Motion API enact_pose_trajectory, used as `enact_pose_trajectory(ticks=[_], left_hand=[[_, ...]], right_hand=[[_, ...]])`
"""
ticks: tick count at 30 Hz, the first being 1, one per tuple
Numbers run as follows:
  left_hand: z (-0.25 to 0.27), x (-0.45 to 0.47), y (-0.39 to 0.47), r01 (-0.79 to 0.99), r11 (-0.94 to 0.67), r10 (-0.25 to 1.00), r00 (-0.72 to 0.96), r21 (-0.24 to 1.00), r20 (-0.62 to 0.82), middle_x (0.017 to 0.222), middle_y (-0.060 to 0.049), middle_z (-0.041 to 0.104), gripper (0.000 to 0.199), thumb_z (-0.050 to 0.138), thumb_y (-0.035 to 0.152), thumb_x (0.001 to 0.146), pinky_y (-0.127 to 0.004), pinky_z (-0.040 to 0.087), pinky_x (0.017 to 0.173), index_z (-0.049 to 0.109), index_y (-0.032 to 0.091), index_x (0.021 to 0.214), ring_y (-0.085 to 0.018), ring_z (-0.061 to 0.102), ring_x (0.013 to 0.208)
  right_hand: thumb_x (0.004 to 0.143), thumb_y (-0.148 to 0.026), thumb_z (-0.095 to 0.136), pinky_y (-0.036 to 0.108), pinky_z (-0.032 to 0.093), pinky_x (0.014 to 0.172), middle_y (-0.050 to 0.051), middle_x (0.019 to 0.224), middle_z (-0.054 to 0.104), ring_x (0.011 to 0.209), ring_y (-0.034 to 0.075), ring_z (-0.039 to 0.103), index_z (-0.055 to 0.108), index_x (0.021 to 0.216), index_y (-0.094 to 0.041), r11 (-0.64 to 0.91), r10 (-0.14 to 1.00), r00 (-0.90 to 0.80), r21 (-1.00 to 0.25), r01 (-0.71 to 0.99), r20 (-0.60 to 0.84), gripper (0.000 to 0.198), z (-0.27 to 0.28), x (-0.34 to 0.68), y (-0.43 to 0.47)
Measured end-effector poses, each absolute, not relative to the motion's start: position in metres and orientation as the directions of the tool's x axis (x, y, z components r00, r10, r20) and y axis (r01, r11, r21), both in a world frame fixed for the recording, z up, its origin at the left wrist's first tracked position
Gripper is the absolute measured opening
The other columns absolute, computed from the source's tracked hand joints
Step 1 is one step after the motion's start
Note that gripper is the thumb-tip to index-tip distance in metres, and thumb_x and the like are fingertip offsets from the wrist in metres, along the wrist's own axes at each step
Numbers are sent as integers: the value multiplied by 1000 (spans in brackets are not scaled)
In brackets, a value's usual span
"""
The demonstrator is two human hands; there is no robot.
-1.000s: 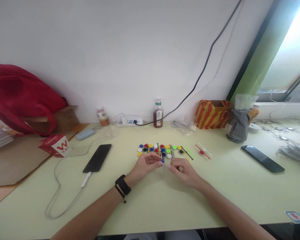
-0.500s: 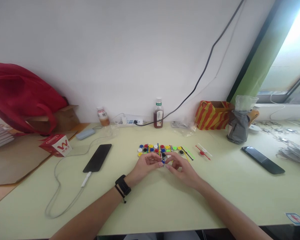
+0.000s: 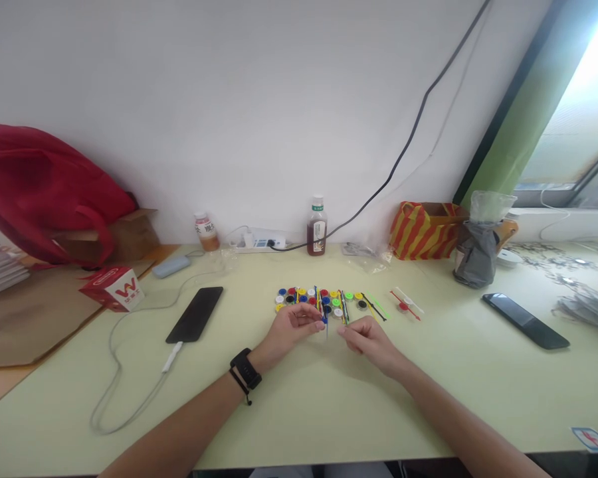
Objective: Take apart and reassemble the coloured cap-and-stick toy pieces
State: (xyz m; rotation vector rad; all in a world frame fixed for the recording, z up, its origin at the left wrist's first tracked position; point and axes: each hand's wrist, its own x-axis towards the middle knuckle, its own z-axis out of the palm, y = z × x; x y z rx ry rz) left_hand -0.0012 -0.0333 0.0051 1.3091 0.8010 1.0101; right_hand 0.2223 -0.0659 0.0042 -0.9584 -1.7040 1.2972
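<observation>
My left hand (image 3: 295, 326) pinches a small blue round piece (image 3: 324, 320) between thumb and fingertips. A thin, blurred strip (image 3: 327, 331) hangs below that piece. Just to the right, my right hand (image 3: 371, 340) has its thumb and index finger pressed together; whatever may be between them is too small to make out. Behind both hands lie several coloured round discs (image 3: 311, 292) in rows, with thin coloured sticks (image 3: 345, 307) among them. Farther right is a red disc (image 3: 403, 307) by a red stick and a white stick.
A dark phone (image 3: 195, 315) on a white cable lies left, another phone (image 3: 525, 320) right. At the back are a dark drink bottle (image 3: 317, 229), a power strip (image 3: 262, 241) and a striped bag (image 3: 423, 230). A red-and-white box (image 3: 113, 289) stands at left.
My right hand has drawn away from my left, right and slightly down, its fingers closing together. A black piece seen between the hands earlier no longer shows there. My left hand stays put.
</observation>
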Motion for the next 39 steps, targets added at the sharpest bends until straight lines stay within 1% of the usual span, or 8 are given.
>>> enact_pose_trajectory(ticks=[3,8,16,21,24,27,30,39], left_hand=[[6,-1,-34,-136,-23,921,382,990,74,92,-5,73,30,90,28,71,-27,55,83,72,15,91,-15,69,85],[8,0,-36,-141,-13,911,405,990,70,91,-5,73,30,91,29,70,-28,55,83,72,15,90,-16,69,85],[7,0,-35,-145,-10,907,416,989,70,92,-6,73,31,91,30,70,-31,55,84,72,15,91,-18,70,88],[9,0,-35,-144,-3,917,394,990,61,90,-6,73,33,91,31,69,-31,55,83,71,15,89,-17,69,85],[8,0,-36,-139,-4,918,391,990,58,91,-6,74,33,91,32,69,-31,55,84,72,15,90,-17,69,85],[5,-1,-34,-127,-9,918,393,992,59,92,-6,74,34,92,32,69,-31,56,84,72,15,91,-17,70,85],[3,-1,-33,-117,-15,918,391,993,60,92,-7,75,35,92,34,67,-32,56,84,73,15,90,-18,70,86],[8,-1,-37,-96,-9,887,458,995,52,94,-7,75,33,90,33,72,-31,56,85,71,15,93,-18,71,87]], right_hand=[[93,-55,62,27,29,52,-4,54,40,52,10,33,46,57,-20,215,910,-377,-974,76,172,53,7,223,-65],[90,-44,70,26,44,60,2,93,64,67,12,51,61,98,-23,299,905,-346,-949,102,248,24,10,216,-68],[92,-36,65,30,53,67,6,116,67,73,14,59,59,127,-29,332,892,-378,-927,177,247,36,4,219,-67],[93,-35,62,32,55,69,6,120,63,71,13,56,37,153,-36,397,890,-332,-889,228,313,65,-4,220,-68],[94,-40,59,33,54,68,7,123,59,70,13,54,44,148,-34,424,890,-296,-870,251,348,56,-6,220,-69],[100,-51,47,33,50,67,6,99,61,69,16,52,68,99,-24,407,892,-317,-879,248,323,34,-3,222,-68],[103,-60,30,32,42,62,1,62,44,60,16,43,44,56,-22,349,888,-394,-906,239,238,62,2,223,-66],[95,-53,60,26,42,58,2,87,60,70,15,52,57,102,-24,316,893,-393,-928,199,220,30,9,215,-69]])
